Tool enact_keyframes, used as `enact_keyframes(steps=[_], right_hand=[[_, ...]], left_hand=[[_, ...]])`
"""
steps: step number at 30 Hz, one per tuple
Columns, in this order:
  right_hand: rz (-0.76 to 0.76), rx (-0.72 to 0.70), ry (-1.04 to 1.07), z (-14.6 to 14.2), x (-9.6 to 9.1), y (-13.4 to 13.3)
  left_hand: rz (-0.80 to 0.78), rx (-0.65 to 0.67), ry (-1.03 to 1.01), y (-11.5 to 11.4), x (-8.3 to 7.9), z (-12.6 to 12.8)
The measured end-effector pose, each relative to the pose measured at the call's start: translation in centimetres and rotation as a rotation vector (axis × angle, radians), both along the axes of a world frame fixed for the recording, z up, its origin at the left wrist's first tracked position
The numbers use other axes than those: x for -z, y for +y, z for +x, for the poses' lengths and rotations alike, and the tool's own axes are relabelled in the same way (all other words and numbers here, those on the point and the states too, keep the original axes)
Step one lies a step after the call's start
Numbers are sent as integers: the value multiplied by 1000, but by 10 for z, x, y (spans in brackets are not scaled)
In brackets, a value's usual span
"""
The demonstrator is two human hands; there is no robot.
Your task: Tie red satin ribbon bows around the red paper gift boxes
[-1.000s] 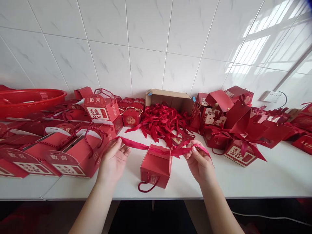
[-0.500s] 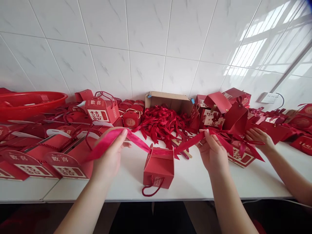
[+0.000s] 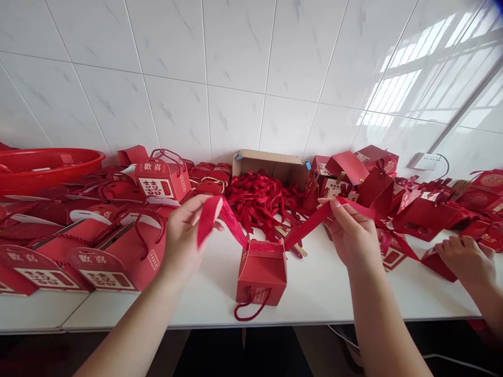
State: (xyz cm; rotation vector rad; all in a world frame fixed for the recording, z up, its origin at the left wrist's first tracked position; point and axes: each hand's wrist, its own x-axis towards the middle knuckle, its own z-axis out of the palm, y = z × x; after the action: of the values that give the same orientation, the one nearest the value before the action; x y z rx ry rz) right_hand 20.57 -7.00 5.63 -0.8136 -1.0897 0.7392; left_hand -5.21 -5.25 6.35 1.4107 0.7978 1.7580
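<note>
A small red gift box (image 3: 261, 273) with a cord handle stands on the white table (image 3: 314, 293) near its front edge. A red ribbon (image 3: 236, 228) runs across the box top, both ends lifted. My left hand (image 3: 184, 235) pinches the ribbon's left end, folded into a loop, left of the box. My right hand (image 3: 348, 233) pinches the right end, up and to the right of the box.
A cardboard box (image 3: 271, 165) spilling red ribbons (image 3: 263, 201) sits behind. Larger red gift boxes (image 3: 118, 246) lie at left beside a red basket (image 3: 47, 165). Finished boxes (image 3: 377, 188) crowd the right, where another person's hand (image 3: 466, 259) holds one.
My left hand has folded its ribbon end into a loop and moved toward the box. The other person's hand has drawn a box back toward the table's front right.
</note>
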Motion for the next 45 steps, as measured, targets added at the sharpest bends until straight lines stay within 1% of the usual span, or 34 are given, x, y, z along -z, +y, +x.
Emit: enact_keyframes(steps=[2, 4, 7, 11, 13, 16, 19, 21, 22, 24, 26, 28, 30, 32, 35, 38, 39, 40, 41, 42, 44, 45], right_hand=[[10, 14, 11, -4, -8, 1], [1, 0, 26, -8, -16, 4], [-48, -105, 12, -17, -24, 11], [-99, -240, -124, -32, -32, 20], [-84, -300, -206, -39, -36, 20], [-23, -400, -308, -46, -40, 15], [48, -482, -367, -48, -41, 8], [96, -468, -385, -47, -39, 7], [124, -440, -400, -45, -38, 7], [193, -372, -471, -41, -35, 10], [317, -294, -627, -35, -32, 14], [496, -214, -849, -27, -30, 17], [642, -152, -1054, -21, -29, 19], [713, -102, -1174, -17, -28, 20], [740, -36, -1221, -16, -27, 22], [731, -35, -1151, -16, -22, 24], [721, -42, -1114, -16, -20, 24], [709, -47, -1078, -16, -18, 25], [690, -51, -1044, -16, -16, 24], [663, -53, -1007, -16, -13, 23], [577, -50, -908, -15, -6, 20], [521, -51, -845, -14, -3, 18]], left_hand=[[45, -10, 4, 3, -6, 5], [45, 10, 7, 5, -12, 10], [23, 92, 27, 9, -21, 20], [54, 162, 126, 9, -27, 32], [72, 197, 192, 8, -29, 38], [64, 249, 304, 7, -30, 42], [71, 226, 395, 8, -30, 44], [88, 218, 437, 9, -30, 43], [83, 246, 460, 10, -30, 42], [27, 352, 511, 12, -29, 39], [-86, 472, 522, 14, -28, 34], [-230, 566, 435, 17, -25, 30], [-348, 646, 291, 20, -23, 26], [-405, 714, 204, 23, -20, 23], [-395, 762, 228, 23, -20, 20], [-311, 744, 367, 18, -22, 18], [-262, 717, 447, 15, -23, 17], [-202, 661, 536, 12, -24, 17], [-124, 566, 627, 9, -24, 16], [-32, 430, 716, 5, -24, 14], [153, 115, 870, -1, -22, 10], [220, -9, 932, -3, -20, 7]])
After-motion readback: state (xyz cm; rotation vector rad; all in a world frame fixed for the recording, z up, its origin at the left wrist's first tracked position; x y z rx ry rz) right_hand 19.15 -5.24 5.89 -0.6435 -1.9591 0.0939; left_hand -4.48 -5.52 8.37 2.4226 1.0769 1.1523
